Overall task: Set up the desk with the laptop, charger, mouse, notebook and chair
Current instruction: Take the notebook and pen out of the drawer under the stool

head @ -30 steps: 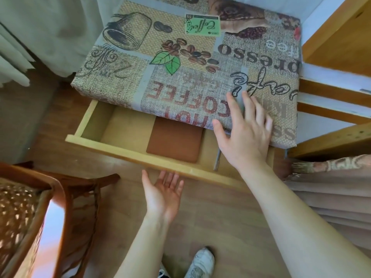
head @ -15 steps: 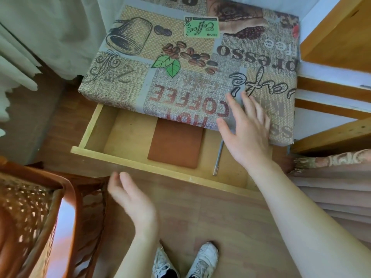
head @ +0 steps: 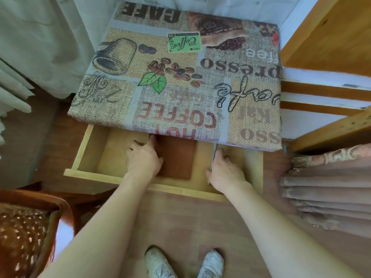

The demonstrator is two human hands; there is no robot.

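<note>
the notebook (head: 176,157), a thin brown-covered one, lies flat on the floor of the open drawer (head: 90,149) under the desk (head: 180,77), its far end tucked beneath the overhang of the coffee-print cloth. the left hand (head: 143,158) rests on the notebook's left edge, fingers (head: 152,140) reaching along that side and loosely curved rather than clamped, so it touches but does not yet grip. the right hand (head: 224,171) is at the slim pen (head: 214,151) lying just right of the notebook; its fingers curl down around the pen, though whether they truly pinch it cannot be told.

the notebook looks light and a little flexible, with a matte cover that should not slip. lying flat on the wood, it gives no purchase from above; the likely hold is to slide fingertips under the left long edge, tip it up, then pinch cover and pages together near the middle so it does not fan open. the pen is stiff, light and apt to roll. the chair (head: 30,227) stands to the left.
</note>
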